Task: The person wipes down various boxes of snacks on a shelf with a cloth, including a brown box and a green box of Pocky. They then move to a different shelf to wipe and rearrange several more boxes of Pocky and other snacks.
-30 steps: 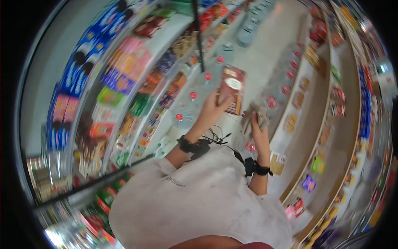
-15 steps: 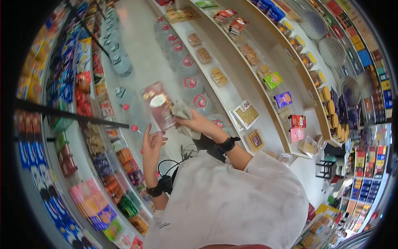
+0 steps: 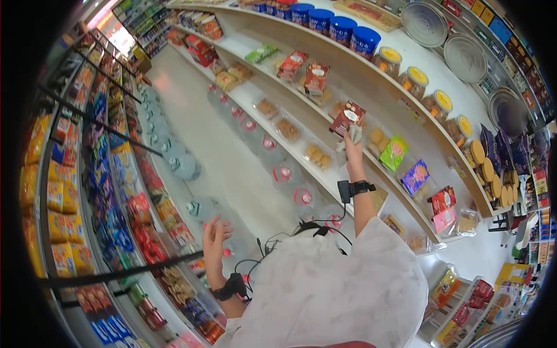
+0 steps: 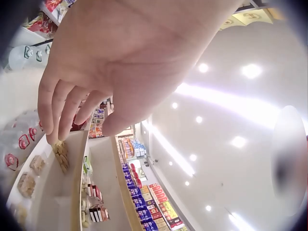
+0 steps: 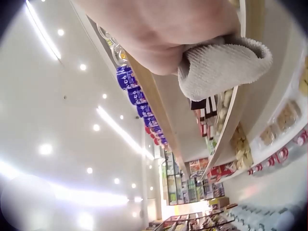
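At the pale shelf in the head view, the right hand has its fingers clamped on a crumpled grey cloth and the flat, dark red box — held over the aisle half a second ago, now among the packets — while the left hand hangs empty and loosely bent. In the left wrist view, its fingers curve slightly, the thumb apart from them. In the right wrist view, the cloth shows ribbed and folded against the palm; the fingertips are hidden.
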A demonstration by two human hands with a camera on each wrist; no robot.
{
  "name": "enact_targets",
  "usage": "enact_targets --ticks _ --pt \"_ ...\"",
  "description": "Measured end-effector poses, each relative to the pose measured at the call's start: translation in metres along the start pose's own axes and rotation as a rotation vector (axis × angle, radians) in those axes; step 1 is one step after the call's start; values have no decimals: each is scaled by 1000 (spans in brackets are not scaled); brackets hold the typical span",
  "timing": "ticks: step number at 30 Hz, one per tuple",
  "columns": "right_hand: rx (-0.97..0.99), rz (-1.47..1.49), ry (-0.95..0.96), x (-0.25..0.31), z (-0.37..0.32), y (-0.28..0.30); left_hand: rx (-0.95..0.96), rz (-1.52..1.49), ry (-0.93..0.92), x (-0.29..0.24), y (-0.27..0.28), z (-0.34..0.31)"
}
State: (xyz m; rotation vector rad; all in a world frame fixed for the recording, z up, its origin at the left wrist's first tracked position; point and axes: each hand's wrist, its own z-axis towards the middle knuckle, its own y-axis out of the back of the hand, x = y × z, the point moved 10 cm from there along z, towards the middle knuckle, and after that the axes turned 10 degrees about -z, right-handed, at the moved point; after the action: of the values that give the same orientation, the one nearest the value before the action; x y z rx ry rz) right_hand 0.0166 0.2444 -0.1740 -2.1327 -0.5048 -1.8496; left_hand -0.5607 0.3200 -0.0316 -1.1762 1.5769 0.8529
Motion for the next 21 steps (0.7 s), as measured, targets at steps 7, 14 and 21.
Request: enact_targets --ticks 7,14,21 --pt "-118 7 10 -28 79 -5 45 47 33 -27 -15 73" --pt "-359 1 29 -80 86 33 81 -19 39 -23 22 133" --pt "-492 84 51 -30 28 -8 103 -81 -44 -45 88 171"
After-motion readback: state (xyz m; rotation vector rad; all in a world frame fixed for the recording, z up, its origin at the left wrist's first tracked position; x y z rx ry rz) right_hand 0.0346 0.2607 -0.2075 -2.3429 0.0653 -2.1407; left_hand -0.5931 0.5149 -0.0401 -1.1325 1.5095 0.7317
